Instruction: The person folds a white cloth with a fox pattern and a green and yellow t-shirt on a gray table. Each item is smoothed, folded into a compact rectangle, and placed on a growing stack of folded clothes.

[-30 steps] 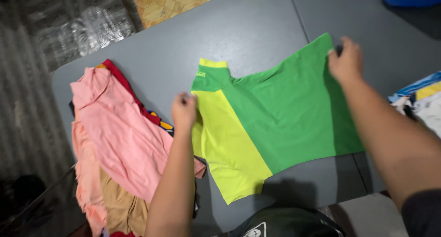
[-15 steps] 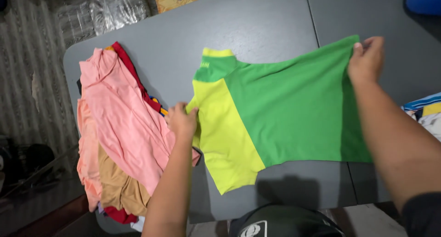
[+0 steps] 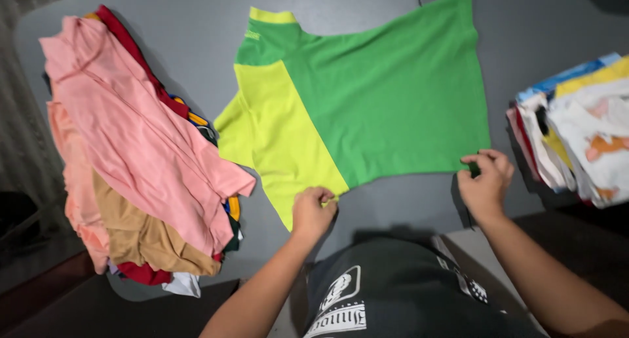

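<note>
A green shirt with yellow-green sleeves and collar (image 3: 380, 95) lies spread flat on the grey table (image 3: 183, 49). My left hand (image 3: 313, 210) pinches its near edge where the yellow sleeve meets the green body. At the shirt's near right corner, the hem, my right hand (image 3: 486, 180) grips the fabric. Both hands sit at the table's near side, close to my body.
A loose heap of clothes (image 3: 124, 154), pink on top with tan, red and white beneath, fills the left side of the table. A stack of folded clothes (image 3: 576, 128), white, yellow and blue, stands at the right edge. My dark printed shirt (image 3: 386, 292) shows at the bottom.
Both hands have left the shirt's far corners and moved to its near edge, where they now pinch it. The camera view has shifted closer over the table.
</note>
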